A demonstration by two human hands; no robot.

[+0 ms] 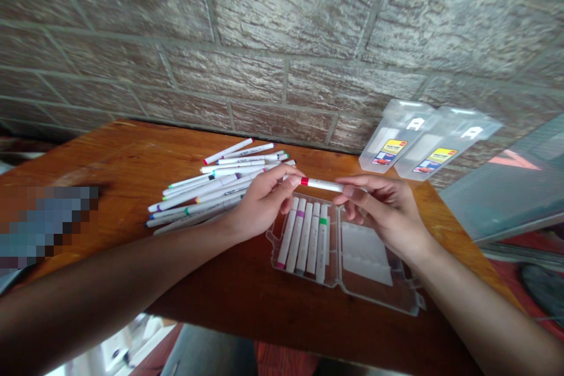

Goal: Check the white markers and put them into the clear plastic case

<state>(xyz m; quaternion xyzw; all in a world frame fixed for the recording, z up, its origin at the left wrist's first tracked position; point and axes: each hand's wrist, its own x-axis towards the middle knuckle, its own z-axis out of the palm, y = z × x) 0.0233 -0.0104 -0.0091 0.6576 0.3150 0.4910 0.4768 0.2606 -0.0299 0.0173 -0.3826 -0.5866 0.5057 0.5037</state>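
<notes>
Marker (324, 185) pinched toward both ends by left hand (264, 200) and right hand (385, 208), above open case (338, 258). Bare tabletop (229, 294) along near edge. Yellow labels (443, 155) too blurred to read.

single head view, worn on the person's head. looks forward and steeply down over the bench (110, 158) from its near side, at close range. forearms come in from the lower left and lower right corners; left hand (264, 197) and right hand (388, 211) meet near frame middle, with the held marker (324, 185) just right of centre. field is wide: wall (264, 23) fills the top, behind the bench; near bench edge and part of a leg (207, 352) show at the bottom. far bench edge slopes down to the right; can't tell if that's head tilt or viewing angle.
</notes>
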